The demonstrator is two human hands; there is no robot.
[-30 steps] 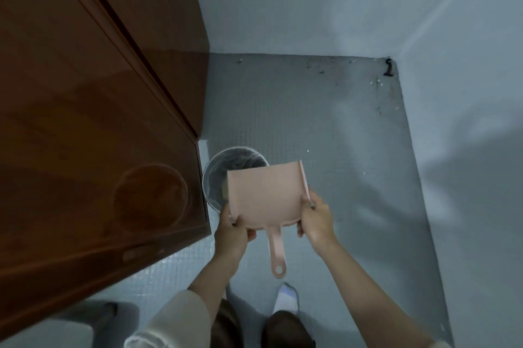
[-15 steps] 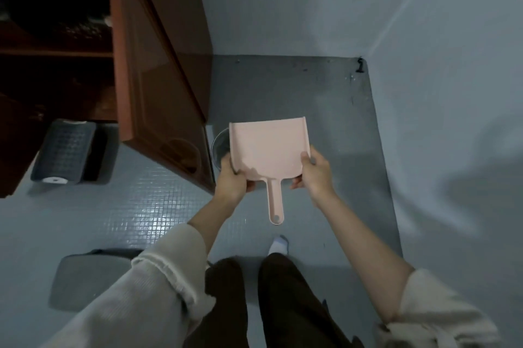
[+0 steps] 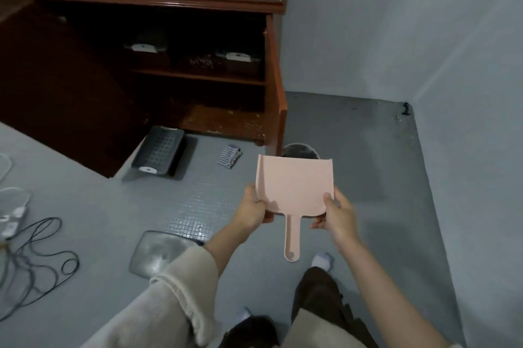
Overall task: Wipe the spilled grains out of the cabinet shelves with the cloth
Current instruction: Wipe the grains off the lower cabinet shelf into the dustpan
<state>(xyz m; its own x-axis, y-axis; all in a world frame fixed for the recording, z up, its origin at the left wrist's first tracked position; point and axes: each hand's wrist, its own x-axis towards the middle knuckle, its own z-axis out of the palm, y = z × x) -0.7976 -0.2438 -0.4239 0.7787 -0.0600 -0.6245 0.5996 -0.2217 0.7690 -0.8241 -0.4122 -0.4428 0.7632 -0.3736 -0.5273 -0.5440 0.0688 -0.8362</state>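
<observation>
I hold a pink dustpan [image 3: 294, 186] level in front of me, handle pointing toward my body. My left hand [image 3: 253, 207] grips its left edge and my right hand [image 3: 336, 213] grips its right rear corner. A folded checked cloth [image 3: 229, 156] lies on the grey floor in front of the open wooden cabinet [image 3: 198, 75]. Spilled grains [image 3: 202, 60] lie on the upper shelf between two dark containers. Specks dot the bottom shelf [image 3: 223, 119].
A round bin [image 3: 300, 151] stands on the floor just beyond the dustpan, beside the open cabinet door [image 3: 276, 87]. A dark lidded box [image 3: 161, 152] and a clear lid [image 3: 160, 252] lie on the floor. Cables [image 3: 34, 260] trail at the left. Walls close the right side.
My view has swung left from the bin toward the cabinet interior. The dustpan has come away from above the bin and stays held in both hands.
</observation>
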